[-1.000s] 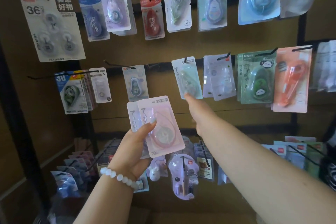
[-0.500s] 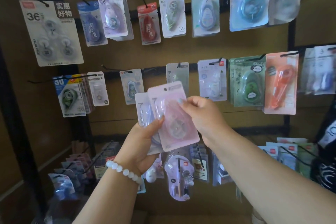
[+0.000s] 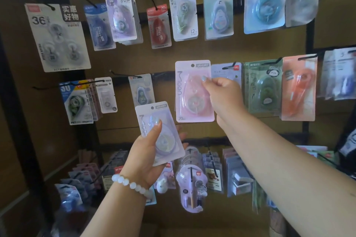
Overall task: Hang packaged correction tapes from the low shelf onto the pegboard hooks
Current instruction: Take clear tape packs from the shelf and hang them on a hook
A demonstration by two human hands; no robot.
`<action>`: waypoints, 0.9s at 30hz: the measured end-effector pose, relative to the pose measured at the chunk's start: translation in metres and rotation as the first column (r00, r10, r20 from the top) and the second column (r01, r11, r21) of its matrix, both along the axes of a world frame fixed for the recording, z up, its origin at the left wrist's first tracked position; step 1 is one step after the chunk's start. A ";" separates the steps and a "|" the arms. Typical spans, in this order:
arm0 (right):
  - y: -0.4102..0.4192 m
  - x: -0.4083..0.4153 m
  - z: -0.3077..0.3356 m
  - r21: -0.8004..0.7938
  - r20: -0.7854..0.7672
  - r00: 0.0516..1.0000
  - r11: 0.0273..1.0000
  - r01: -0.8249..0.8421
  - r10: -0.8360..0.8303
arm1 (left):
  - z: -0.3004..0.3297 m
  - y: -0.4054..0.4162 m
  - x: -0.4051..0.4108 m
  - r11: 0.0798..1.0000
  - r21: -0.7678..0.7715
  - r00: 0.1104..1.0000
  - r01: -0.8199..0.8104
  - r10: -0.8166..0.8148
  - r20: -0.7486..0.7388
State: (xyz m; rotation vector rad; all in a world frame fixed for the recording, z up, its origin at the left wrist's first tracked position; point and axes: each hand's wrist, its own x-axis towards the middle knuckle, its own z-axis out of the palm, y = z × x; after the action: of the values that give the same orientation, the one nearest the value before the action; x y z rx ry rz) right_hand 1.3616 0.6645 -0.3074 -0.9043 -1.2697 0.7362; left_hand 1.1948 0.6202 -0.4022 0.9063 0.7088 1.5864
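white pack (image 3: 226, 72) and green pack (image 3: 264, 87) beside raised pink pack (image 3: 189, 92)

"Moon" on pink pack (image 3: 193, 92), perhaps "36" on grey card (image 3: 57, 37)

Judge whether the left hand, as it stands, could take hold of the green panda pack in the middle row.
Probably not. The left hand grips a lilac pack, and the right hand, holding the pink pack, lies across the way to the green panda pack.
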 end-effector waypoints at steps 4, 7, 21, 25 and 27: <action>0.006 0.000 -0.007 0.018 0.026 1.000 1.000 -0.017 0.017 | -0.002 0.001 -0.002 1.000 -0.004 1.000 -0.018 0.018 0.000; 0.018 -0.003 -0.005 0.004 0.012 1.000 1.000 0.017 -0.017 | -0.003 0.000 -0.002 1.000 -0.005 1.000 -0.018 0.018 -0.001; 0.082 -0.034 0.013 -0.261 0.159 0.974 0.944 0.200 -0.162 | -0.009 0.010 -0.010 0.995 0.017 0.984 -0.099 0.101 -0.148; 0.077 -0.036 0.003 -0.256 0.200 0.970 0.949 0.185 -0.135 | -0.008 0.011 -0.010 0.986 0.014 0.962 -0.167 0.166 -0.217; 0.068 -0.035 -0.012 -0.212 0.128 0.982 0.964 0.162 -0.137 | -0.006 0.010 -0.009 0.981 0.017 0.949 -0.195 0.193 -0.250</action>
State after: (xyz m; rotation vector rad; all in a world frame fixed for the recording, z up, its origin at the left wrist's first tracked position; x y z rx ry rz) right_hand 1.3268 0.7323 -0.3194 -1.2251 -1.2177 0.7238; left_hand 1.1855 0.6299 -0.4085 1.0700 1.0078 1.6547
